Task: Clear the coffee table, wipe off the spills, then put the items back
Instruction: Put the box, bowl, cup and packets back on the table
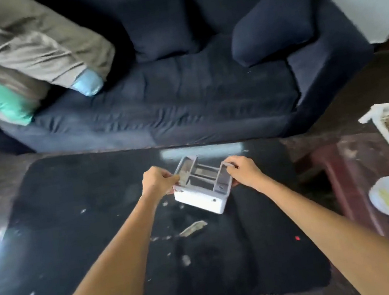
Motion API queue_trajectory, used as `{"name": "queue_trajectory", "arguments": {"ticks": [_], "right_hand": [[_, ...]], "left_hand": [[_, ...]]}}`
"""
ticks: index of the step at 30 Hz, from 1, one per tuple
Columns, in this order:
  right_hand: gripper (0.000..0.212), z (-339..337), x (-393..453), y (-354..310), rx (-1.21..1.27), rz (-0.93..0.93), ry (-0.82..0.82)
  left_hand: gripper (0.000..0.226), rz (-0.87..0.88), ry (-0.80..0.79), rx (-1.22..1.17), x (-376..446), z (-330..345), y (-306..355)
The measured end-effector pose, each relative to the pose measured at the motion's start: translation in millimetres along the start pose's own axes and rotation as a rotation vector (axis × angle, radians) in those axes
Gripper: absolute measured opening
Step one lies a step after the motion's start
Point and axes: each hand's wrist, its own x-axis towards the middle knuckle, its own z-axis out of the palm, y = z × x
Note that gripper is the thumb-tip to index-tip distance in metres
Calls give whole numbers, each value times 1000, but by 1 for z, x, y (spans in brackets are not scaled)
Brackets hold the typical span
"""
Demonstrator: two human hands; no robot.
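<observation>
Both grips closed on the white organizer tray (203, 189), left hand (157, 182) and right hand (243, 171) at opposite ends, keeping it level above the spill-flecked worktop (74, 228), far centre.

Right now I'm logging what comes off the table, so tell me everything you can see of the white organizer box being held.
The white organizer box looks like plastic: a white outer shell with grey inner dividers forming several open compartments, apparently empty. Small dark round spots mark its near side. It is tilted, near corner lowest, over the middle of the black coffee table. The left hand and right hand each hold an opposite end in a curled grip.
</observation>
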Motion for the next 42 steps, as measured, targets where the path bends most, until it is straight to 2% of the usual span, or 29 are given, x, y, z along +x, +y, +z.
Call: {"name": "queue_trajectory", "arguments": {"ticks": [7,10,15,19,25,33,39,42], "right_hand": [[25,144,11,-94,-38,-139,-57],[25,197,17,-125,-27,-224,-18],[25,261,33,-164,37,-390,-15],[22,287,66,-190,33,-388,-50],[11,303,94,-214,67,-503,-27],[7,327,117,-231,100,-545,-87],[35,344,103,-215,116,-563,-93],[38,348,100,-219,91,-547,-74]], "left_hand": [[14,-110,109,-74,4,-111,-132],[12,-129,176,-72,8,-141,-176],[25,-199,299,-162,21,-173,-230],[32,-225,357,-169,48,-195,-242],[30,-248,502,-283,82,-214,-244],[28,-332,443,-322,130,-237,-284],[37,-395,475,-427,141,-238,-303],[38,-394,468,-447,141,-239,-308]]}}
